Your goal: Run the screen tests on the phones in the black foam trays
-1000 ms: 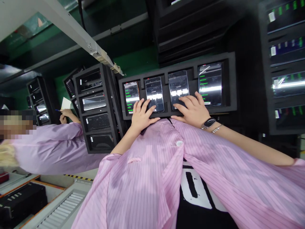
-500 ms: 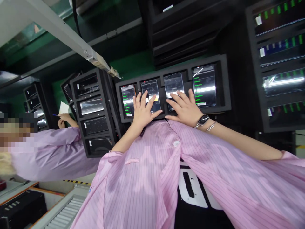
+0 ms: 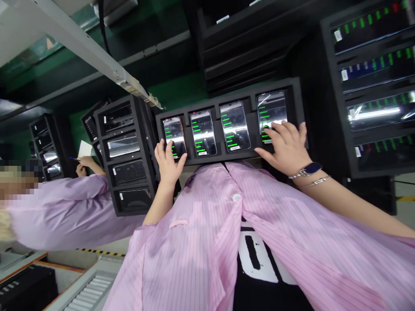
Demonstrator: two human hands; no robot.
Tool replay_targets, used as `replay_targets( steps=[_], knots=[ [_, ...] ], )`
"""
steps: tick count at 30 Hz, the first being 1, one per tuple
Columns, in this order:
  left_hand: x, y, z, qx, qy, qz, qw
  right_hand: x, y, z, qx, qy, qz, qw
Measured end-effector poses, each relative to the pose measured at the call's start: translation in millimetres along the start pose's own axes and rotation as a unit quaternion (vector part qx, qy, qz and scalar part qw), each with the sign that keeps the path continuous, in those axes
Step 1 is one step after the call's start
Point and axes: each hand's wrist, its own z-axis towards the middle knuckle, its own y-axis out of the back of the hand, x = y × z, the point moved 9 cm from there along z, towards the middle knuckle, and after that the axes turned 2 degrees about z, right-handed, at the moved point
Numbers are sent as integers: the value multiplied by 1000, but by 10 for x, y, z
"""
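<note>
Facing a black tray (image 3: 220,140) at 12 o'clock, with four phones (image 3: 235,126) lying in its slots, each lit with green lines! Holds the left hand (image 3: 168,166) at the tray's 8 o'clock, with fingers lightly fanned, over the lower end of the leftmost phone (image 3: 174,131). Has the right hand (image 3: 288,144) at 4 o'clock, with fingers spread and thumb wide, by the bottom of the rightmost phone (image 3: 271,109). Cannot tell pressing from hovering. Spots a black rack (image 3: 144,149) at 9 o'clock, holding devices (image 3: 129,171).
</note>
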Motion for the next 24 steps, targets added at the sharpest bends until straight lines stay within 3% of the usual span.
replay_targets(
  steps=[4,10,17,21,24],
  knots=[
    [217,-10,-77,10,43,-1,999,-147,-7,-79,-29,-10,-16,999],
    [249,-160,-174,29,62,-11,998,-222,-73,-158,-71,-16,-30,997],
    [248,-157,-112,30,64,11,997,-221,-134,-127,-52,-26,-43,997],
    [214,-61,-73,13,42,11,999,-206,-131,-90,-21,-22,-40,999],
    [133,-33,-110,19,-20,23,999,-172,-109,-105,-14,11,-45,999]
  ],
)
